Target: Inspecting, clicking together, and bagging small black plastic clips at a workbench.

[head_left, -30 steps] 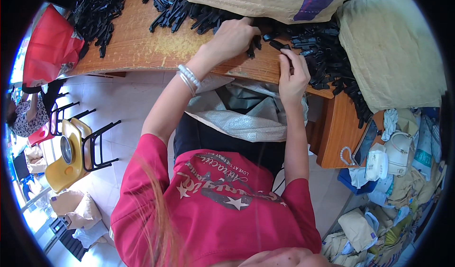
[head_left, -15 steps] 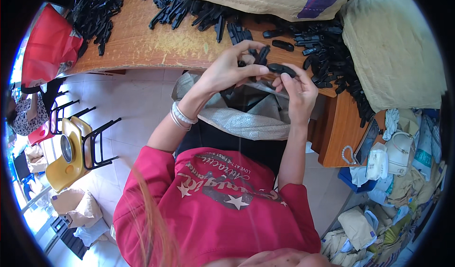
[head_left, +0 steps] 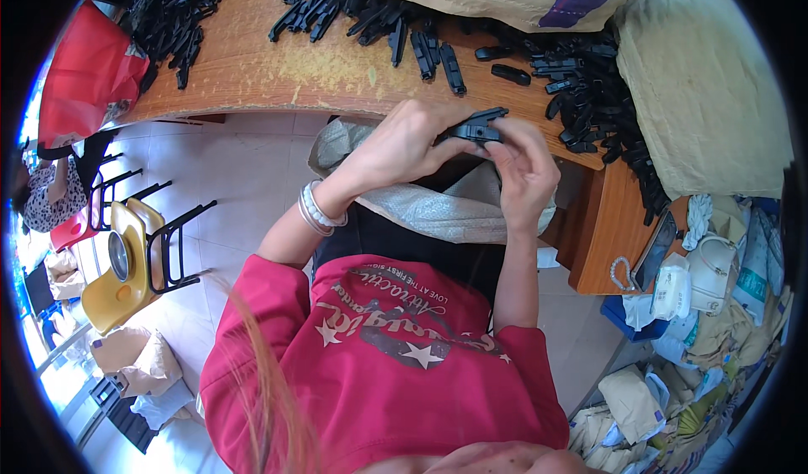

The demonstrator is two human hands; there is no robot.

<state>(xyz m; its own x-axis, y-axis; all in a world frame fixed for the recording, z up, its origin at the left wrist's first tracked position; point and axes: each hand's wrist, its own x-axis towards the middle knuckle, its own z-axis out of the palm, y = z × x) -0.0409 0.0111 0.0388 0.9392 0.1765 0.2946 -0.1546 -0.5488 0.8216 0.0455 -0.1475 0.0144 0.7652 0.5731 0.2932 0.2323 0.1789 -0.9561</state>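
Observation:
My left hand [head_left: 412, 141], with pale bracelets at its wrist, grips a black plastic part [head_left: 481, 129] from the left. The fingers of my right hand [head_left: 526, 167] close on the same part's right end. Both hands hold it in front of the table edge, above a white woven sack [head_left: 421, 213] lying open over my lap. The part has a long narrow body with a slanted upper piece; how its pieces join is too small to tell. Beyond my hands, several similar black parts [head_left: 452, 70] lie on the wooden table [head_left: 269, 70].
Heaps of black parts line the table's back left [head_left: 172, 28] and right. Large paper sacks [head_left: 707, 95] stand at the back and right. A red bag [head_left: 88, 78] hangs at the left edge. Yellow chairs [head_left: 126, 263] stand left; a phone [head_left: 655, 251] and bags are at right.
Before, my hands held separate black parts slightly apart. Now they have come together on one part, with my left hand turned so its back shows.

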